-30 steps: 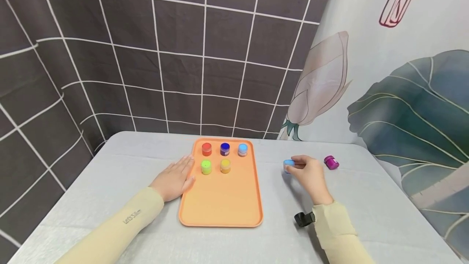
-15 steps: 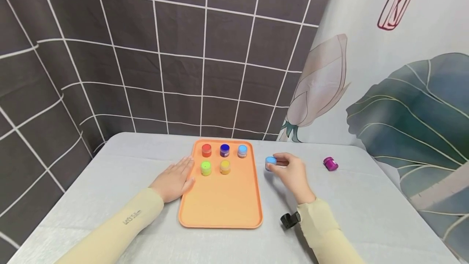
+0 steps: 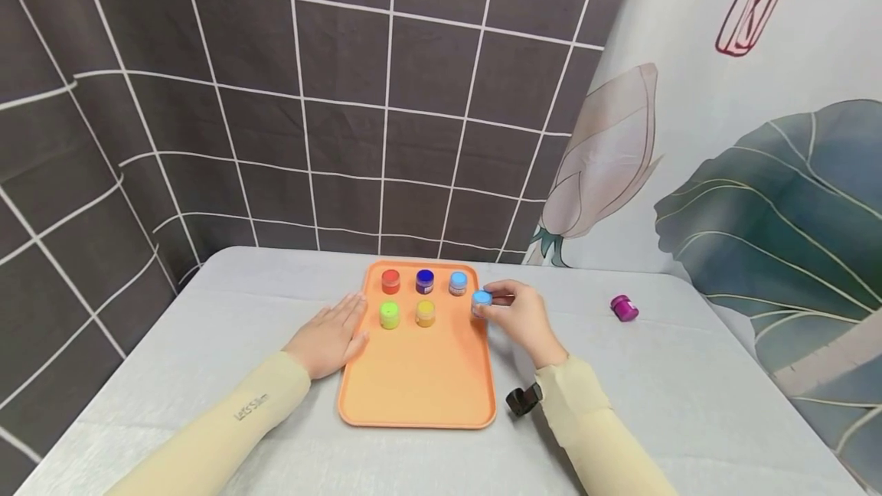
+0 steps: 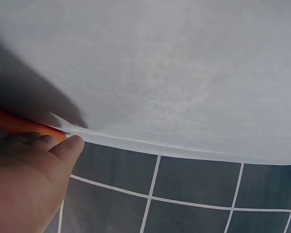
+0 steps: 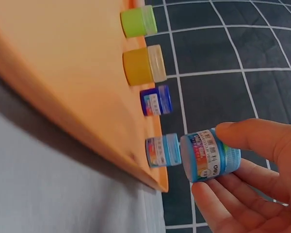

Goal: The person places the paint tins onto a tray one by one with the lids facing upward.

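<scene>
My right hand pinches a light blue paint jar between thumb and fingers. It holds the jar just over the right rim of the orange tray. My left hand lies flat with straight fingers on the tray's left edge. In the tray's back row stand a red jar, a dark blue jar and another light blue jar. In front of them are a lime green jar and a yellow jar.
A purple jar lies tipped on its side on the grey tablecloth, to the right. A black wrist device sticks out from the right sleeve. Dark gridded cloth hangs behind the table.
My right hand has moved left with the light blue jar, from the tablecloth to above the tray's right rim. The left hand has stayed in place.
</scene>
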`<state>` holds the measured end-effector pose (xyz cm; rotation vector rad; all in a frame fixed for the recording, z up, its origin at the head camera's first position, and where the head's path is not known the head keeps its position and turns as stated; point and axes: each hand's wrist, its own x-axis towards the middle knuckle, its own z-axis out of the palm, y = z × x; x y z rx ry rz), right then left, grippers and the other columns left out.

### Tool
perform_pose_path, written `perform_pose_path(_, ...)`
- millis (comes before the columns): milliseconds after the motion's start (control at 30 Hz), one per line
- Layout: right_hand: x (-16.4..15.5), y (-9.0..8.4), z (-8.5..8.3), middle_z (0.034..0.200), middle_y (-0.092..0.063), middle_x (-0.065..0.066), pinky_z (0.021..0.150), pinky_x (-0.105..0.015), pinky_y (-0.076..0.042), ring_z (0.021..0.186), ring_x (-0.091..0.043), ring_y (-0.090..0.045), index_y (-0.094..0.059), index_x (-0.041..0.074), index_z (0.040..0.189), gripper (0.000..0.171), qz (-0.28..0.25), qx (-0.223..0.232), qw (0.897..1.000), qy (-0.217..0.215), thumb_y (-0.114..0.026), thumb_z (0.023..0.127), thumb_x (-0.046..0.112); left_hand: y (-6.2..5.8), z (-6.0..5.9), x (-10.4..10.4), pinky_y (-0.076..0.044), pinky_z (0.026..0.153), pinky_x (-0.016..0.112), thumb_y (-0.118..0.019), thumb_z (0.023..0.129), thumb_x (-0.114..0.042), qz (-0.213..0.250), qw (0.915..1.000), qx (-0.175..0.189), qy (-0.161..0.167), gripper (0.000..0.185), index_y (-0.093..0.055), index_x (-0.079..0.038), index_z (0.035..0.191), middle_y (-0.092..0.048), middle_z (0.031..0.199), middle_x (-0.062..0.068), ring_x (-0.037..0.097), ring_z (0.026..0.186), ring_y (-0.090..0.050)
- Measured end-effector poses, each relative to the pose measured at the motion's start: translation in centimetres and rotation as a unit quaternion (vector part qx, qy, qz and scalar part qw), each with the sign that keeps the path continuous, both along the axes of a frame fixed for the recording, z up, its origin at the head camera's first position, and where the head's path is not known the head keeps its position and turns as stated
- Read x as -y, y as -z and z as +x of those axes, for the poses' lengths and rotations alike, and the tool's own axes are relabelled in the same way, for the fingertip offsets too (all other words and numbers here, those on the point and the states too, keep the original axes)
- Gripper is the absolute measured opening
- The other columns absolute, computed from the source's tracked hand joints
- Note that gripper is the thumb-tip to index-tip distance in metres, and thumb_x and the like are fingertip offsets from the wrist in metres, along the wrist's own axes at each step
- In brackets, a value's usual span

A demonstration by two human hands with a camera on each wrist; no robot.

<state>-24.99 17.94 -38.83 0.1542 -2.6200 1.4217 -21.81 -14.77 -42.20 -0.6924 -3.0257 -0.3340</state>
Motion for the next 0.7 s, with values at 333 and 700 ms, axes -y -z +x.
perform_pose_path(333, 1.9, 0.2, -0.6, 0.095, -0.073, -0.01, 0.083, -0.038, -0.06, 0.091, -0.024, -0.071, -0.073, -0.001, 0.106, 0.031, 0.033, 0.011, 0.999, -0.026, -0.086, 0.078, 0.004, -0.2, -0.1, -0.2, -0.028, 0.12, 0.056, -0.044, 0.106, -0.032, 0.005, 1.0, 0.003, -0.001, 0.062, -0.036, 0.007, 0.153, -0.033, 0.161, 0.023, 0.038, 0.15, -0.029)
perform_pose_path(700, 2.5, 0.6, -0.7, 0.093, -0.072, -0.007, 0.079, -0.036, -0.061, 0.086, -0.02, -0.069, -0.073, 0.001, 0.102, 0.027, 0.056, 0.033, 0.997, -0.045, -0.086, 0.078, 0.002, 0.1, -0.2, -0.2, -0.028, 0.119, 0.056, -0.044, 0.107, -0.032, 0.004, 1.0, 0.004, -0.001, 0.061, -0.036, 0.007, 0.153, -0.033, 0.161, 0.022, 0.038, 0.15, -0.029)
